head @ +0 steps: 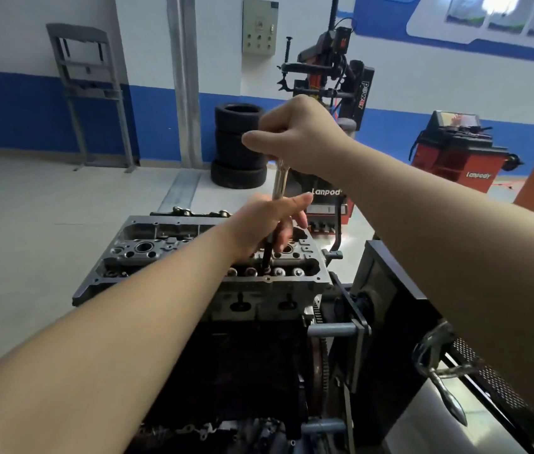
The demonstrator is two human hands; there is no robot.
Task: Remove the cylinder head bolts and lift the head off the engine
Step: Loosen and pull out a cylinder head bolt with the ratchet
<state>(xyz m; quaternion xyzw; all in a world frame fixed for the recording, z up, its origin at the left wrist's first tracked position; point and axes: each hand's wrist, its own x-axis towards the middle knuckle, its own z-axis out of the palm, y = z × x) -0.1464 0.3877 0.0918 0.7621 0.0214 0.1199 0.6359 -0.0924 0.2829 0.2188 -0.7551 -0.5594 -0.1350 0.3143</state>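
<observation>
One long socket extension stands in a bolt hole of the cylinder head, which sits on the engine; right hand grips its top, left hand steadies the shaft. Unbolting continues, I think.

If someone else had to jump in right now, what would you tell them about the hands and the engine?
Right hand: grips the top of the long shiny metal wrench extension.
Left hand: holds its dark lower shaft, steadying it.
The tip sits down in the grey metal cylinder head, in the near row.
The head sits on the dark engine block, on its stand.
Done: cannot tell how many bolts are out.
Left: finish the bolts, then lift the head off.
</observation>
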